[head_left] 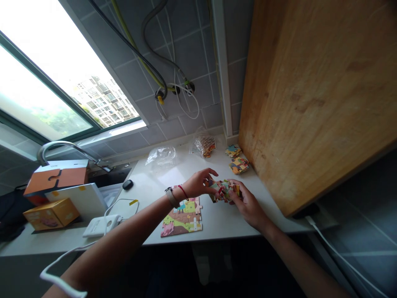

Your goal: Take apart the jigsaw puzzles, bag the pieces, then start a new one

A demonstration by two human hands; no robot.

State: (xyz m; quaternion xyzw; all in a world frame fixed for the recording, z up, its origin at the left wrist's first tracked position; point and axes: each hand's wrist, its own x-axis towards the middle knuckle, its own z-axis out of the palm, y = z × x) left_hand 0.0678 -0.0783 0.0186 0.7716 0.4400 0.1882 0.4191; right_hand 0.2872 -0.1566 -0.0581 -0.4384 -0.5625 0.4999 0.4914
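Several jigsaw puzzle pieces (223, 188) are gathered between my two hands above the white counter. My left hand (200, 183), with a watch and a red cord at the wrist, has its fingers closed on the left side of the pile. My right hand (246, 203) grips the same pile from the right, thumb on top. Below my left wrist lies a joined section of jigsaw puzzle (182, 221), partly covered by my forearm. Two small stacks of loose pieces, one stack (239, 165) nearer and another stack (232, 150) behind it, lie beyond my right hand.
A clear plastic bag (203, 142) with pieces and a crumpled plastic wrapper (161, 156) lie near the wall. A large wooden board (310, 91) stands at the right. Boxes (52, 213), a white power bank (101, 225) with a cable, and a black mouse (127, 184) are left.
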